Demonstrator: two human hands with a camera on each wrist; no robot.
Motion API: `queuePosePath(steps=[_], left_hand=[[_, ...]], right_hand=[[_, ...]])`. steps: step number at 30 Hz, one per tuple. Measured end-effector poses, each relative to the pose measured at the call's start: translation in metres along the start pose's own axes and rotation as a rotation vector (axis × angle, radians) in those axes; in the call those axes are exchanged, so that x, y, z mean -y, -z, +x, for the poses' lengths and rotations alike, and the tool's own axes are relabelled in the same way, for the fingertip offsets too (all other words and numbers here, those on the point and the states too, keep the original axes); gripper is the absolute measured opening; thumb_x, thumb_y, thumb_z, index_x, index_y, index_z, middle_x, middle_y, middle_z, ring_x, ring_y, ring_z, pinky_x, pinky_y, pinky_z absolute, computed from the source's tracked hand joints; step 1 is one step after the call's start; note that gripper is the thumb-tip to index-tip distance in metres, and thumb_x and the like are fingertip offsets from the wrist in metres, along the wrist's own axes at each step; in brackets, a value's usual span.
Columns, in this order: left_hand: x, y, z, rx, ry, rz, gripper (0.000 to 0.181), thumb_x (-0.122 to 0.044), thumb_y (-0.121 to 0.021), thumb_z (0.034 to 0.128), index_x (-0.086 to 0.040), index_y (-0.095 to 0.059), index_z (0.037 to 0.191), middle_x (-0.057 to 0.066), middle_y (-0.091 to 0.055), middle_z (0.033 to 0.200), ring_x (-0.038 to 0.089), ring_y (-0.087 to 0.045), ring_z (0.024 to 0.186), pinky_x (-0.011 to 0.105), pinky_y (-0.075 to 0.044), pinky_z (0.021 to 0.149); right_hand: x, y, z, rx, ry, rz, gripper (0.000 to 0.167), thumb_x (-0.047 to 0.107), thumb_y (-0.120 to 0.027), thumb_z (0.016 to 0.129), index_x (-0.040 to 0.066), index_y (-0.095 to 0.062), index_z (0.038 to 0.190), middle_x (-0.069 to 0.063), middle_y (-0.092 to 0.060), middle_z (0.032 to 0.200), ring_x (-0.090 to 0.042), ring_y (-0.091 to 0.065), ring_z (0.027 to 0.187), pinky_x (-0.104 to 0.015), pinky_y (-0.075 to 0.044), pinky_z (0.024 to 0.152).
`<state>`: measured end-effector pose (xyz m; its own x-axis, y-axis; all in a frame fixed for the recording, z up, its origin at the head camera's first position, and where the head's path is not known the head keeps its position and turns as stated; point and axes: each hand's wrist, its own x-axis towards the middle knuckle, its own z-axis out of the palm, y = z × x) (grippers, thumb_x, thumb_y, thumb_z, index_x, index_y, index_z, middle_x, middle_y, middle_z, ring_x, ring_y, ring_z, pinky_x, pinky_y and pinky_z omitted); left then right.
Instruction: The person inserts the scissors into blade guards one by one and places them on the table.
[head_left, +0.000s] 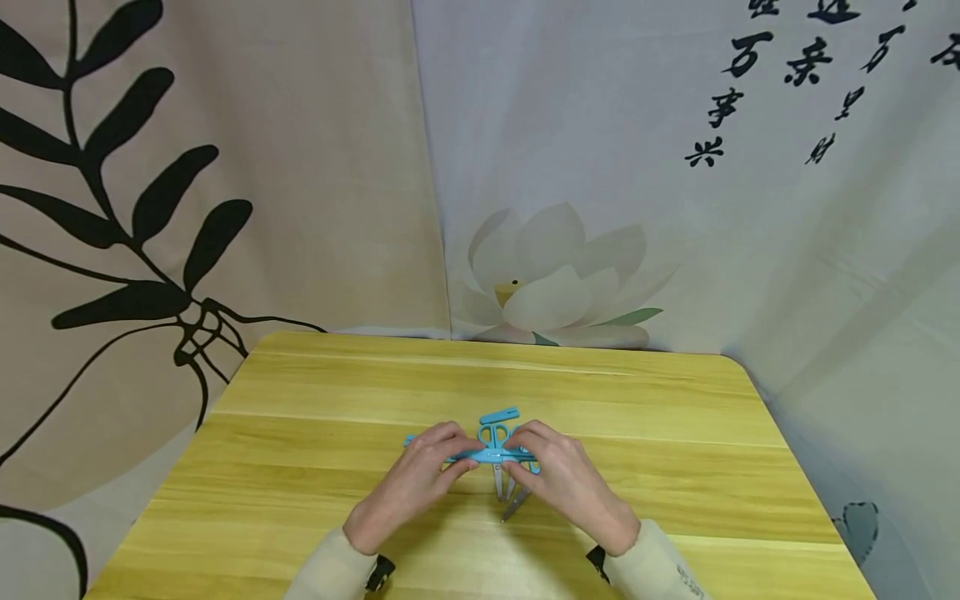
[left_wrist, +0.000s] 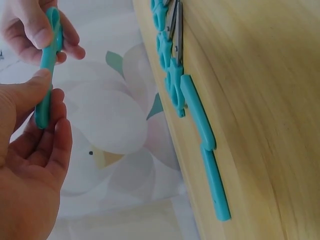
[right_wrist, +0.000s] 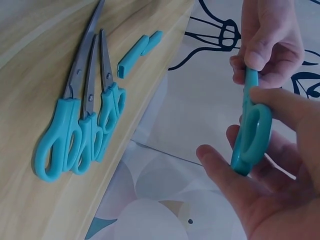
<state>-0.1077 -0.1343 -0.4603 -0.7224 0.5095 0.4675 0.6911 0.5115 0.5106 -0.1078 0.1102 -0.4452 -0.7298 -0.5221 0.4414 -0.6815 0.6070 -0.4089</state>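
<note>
Above the table, both hands hold one pair of teal-handled scissors whose blade end lies inside a teal cover. My left hand pinches the covered end between thumb and fingers. My right hand grips the handle end, its thumb beside a finger loop. Below them on the table lie three pairs of scissors with bare metal blades: a large one, a middle one and a smaller one. Two loose teal covers lie end to end near the scissors handles.
The yellow wood-grain table extends around the hands, its far edge close to a printed curtain. In the head view, one teal cover lies beyond the scissors' finger loops.
</note>
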Motion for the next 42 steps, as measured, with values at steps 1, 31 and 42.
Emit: queuePosePath(steps=[1, 31, 42], left_hand=[[0.0, 0.0, 0.0, -0.002, 0.0, 0.0, 0.019, -0.008, -0.079, 0.0908, -0.009, -0.078, 0.11, -0.005, -0.065, 0.1, 0.007, -0.059, 0.087, 0.022, -0.054, 0.072], [0.005, -0.01, 0.004, 0.098, -0.003, 0.228, 0.018, -0.008, -0.082, 0.0894, -0.01, -0.075, 0.106, -0.001, -0.064, 0.105, 0.014, -0.06, 0.094, 0.029, -0.056, 0.08], [0.036, 0.004, -0.017, 0.09, 0.144, 0.214, 0.02, -0.006, -0.081, 0.0892, -0.008, -0.074, 0.107, -0.001, -0.064, 0.108, 0.017, -0.061, 0.1, 0.034, -0.057, 0.084]], right_hand=[[0.0, 0.0, 0.0, -0.002, -0.001, 0.001, 0.019, 0.013, -0.087, 0.085, 0.009, -0.075, 0.099, 0.0, -0.07, 0.107, -0.015, -0.072, 0.089, -0.027, -0.06, 0.072], [-0.012, -0.017, 0.004, 0.031, 0.0, -0.009, 0.026, 0.012, -0.089, 0.082, 0.006, -0.074, 0.102, -0.004, -0.068, 0.108, -0.016, -0.069, 0.091, -0.027, -0.06, 0.074], [-0.022, -0.004, -0.005, 0.063, -0.205, 0.021, 0.056, 0.032, -0.083, 0.091, 0.005, -0.064, 0.135, -0.011, -0.059, 0.143, -0.033, -0.053, 0.134, -0.052, -0.045, 0.11]])
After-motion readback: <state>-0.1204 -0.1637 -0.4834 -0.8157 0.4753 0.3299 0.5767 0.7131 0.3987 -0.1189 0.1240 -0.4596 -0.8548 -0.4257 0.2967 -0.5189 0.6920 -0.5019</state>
